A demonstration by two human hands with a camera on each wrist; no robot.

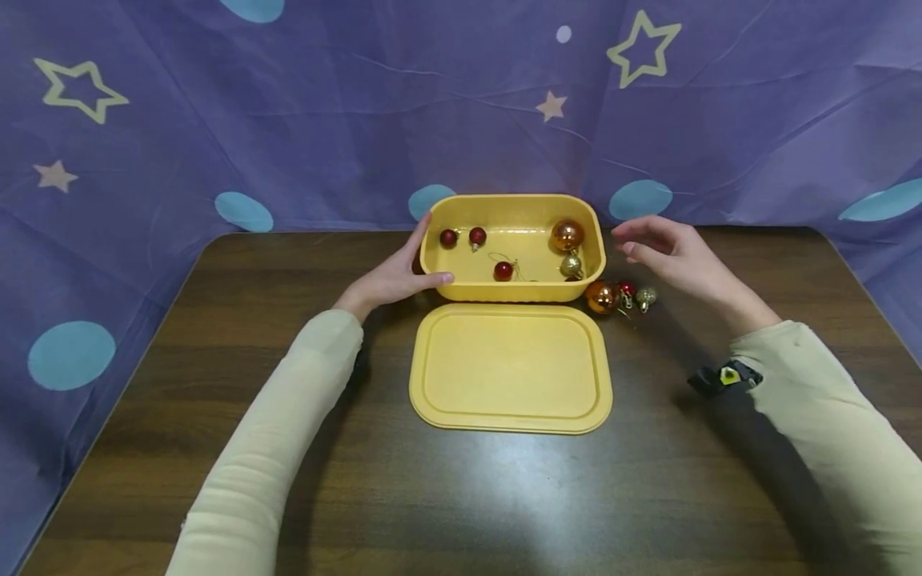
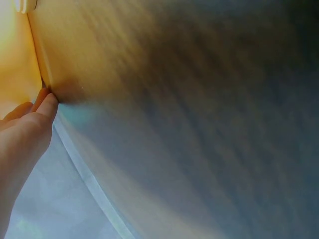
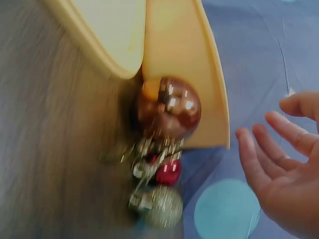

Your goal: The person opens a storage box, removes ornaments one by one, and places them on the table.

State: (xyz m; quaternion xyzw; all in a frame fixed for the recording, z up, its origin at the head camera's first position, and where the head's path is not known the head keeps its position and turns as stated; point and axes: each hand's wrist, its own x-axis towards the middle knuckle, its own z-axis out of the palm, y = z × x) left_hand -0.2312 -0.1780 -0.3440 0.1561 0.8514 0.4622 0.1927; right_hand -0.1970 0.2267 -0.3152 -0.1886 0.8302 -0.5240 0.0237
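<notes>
A yellow box (image 1: pixel 513 293) holds several small red balls (image 1: pixel 503 271), a large copper ball (image 1: pixel 567 235) and a gold ball (image 1: pixel 571 266). My left hand (image 1: pixel 392 276) rests on the box's left end, thumb at the front rim; the left wrist view shows the fingers (image 2: pixel 47 102) against its wall. My right hand (image 1: pixel 673 260) is held off the right end, fingers slightly bent, holding nothing. Below it, another copper ball (image 1: pixel 601 297), a red ball (image 1: pixel 626 288) and a glittery ball (image 1: pixel 647 298) lie against or near the box's front right corner.
A yellow lid (image 1: pixel 511 368) lies flat on the brown table (image 1: pixel 490 496) in front of the box. Behind the table's back edge hangs a purple cloth (image 1: pixel 324 120) with stars and dots. A dark strap (image 1: pixel 723 378) shows at the right cuff.
</notes>
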